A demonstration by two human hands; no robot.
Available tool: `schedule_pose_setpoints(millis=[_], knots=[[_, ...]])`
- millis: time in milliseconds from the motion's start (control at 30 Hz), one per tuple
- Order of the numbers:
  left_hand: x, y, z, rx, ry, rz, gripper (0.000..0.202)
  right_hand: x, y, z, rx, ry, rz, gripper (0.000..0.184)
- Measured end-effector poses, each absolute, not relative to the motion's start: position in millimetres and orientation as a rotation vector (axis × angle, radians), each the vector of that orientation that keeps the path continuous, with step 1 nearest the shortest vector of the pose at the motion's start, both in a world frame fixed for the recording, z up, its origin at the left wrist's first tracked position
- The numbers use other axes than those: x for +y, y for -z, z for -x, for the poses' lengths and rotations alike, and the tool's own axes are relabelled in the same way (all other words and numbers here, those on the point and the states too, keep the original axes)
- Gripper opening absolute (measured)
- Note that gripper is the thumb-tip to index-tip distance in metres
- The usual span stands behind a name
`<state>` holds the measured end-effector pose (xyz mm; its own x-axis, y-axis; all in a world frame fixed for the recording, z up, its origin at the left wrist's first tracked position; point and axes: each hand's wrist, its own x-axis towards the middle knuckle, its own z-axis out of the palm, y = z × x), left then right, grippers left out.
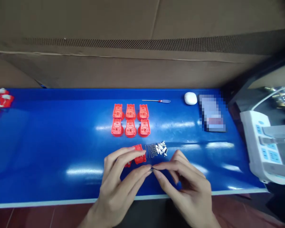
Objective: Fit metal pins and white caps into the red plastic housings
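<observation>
Head view over a blue surface (49, 142): a person's left hand (118, 182) holds a red part (140, 157) near the front edge, while the right hand (187, 186) pinches a thin pin (153, 169) just right of it. The pin looks to be the weak point here. It is held only by the fingertips, so a small slip could drop it on the glossy surface, and from there it could roll off the near edge, which lies close below both hands. The loose pile of pins and white pieces (158, 149) sits just beyond the fingertips, and a knuckle brushing it would probably scatter it. The left hand comes in from the lower left, palm down, with its long fingers stretched across the top of the red part and its thumb tucked beneath. The right hand comes in from the lower right with thumb and forefinger closed narrowly on the pin and the other fingers loosely curled behind. The fingertips of the two hands meet at the pin. Whether the red part is lifted or resting on the surface cannot be told. Farther back, six red parts (130, 120) stand in two neat rows, well apart from the hands, with a screwdriver (156, 101) lying beyond them.
</observation>
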<state>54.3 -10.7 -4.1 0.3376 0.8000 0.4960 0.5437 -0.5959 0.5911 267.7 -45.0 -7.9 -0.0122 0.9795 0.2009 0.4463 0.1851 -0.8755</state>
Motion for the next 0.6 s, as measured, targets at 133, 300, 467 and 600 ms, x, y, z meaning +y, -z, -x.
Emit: schedule_pose_setpoints(millis=[133, 300, 467, 600], knots=[[-11, 6, -53, 1.18, -1.102, -2.297, 0.035, -39, 7, -277, -1.788, -0.64, 1.283, 0.026], [-12, 9, -54, 1.197, -1.086, -2.281, 0.034, -36, 8, -286, -1.965, -0.517, 1.2, 0.031], [-12, 11, -54, 1.195, -1.084, -2.273, 0.033, -38, 9, -291, -2.043, -0.509, 1.215, 0.03], [-11, 12, -54, 1.208, -1.065, -2.276, 0.033, -38, 10, -292, -2.067, -0.523, 1.234, 0.03]])
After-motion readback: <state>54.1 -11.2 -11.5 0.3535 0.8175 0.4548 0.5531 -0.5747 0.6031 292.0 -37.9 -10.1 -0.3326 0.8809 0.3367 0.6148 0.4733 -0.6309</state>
